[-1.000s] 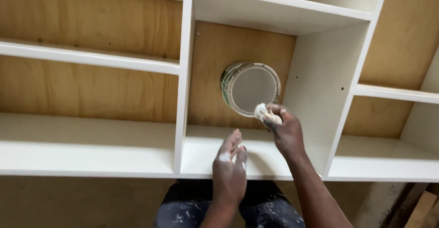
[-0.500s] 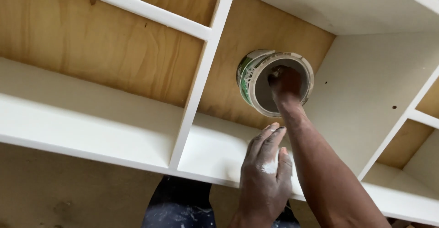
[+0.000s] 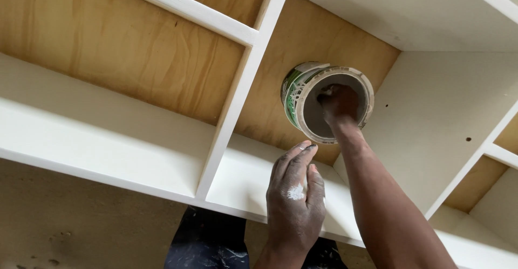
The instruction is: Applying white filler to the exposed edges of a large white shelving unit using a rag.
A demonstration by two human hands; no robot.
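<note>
The right hand (image 3: 339, 103) was plunged into the open mouth of a round tub (image 3: 302, 94), its fingers sunk out of sight against the pale contents; how far its grip was closed, or whether it had hold of anything in there, could not be told. The forearm ran down from the tub's rim to the lower right edge of the view.

The tub, white with green printing on its side, lay in the middle compartment of a shelving unit (image 3: 237, 107), its mouth turned toward the camera and its body set against the bare plywood back panel (image 3: 135, 69).

The left hand (image 3: 295, 199) lay flat on the white shelf board (image 3: 243, 177) just below the tub, palm down, fingers straight and close together, its grip open and holding nothing. A smear of white marked the back of that hand, and the fingertips pointed up toward the tub without touching it.

White dividers and shelves framed the compartments on either side. Dark trousers flecked with white (image 3: 210, 247) showed beneath the shelf's front edge.
</note>
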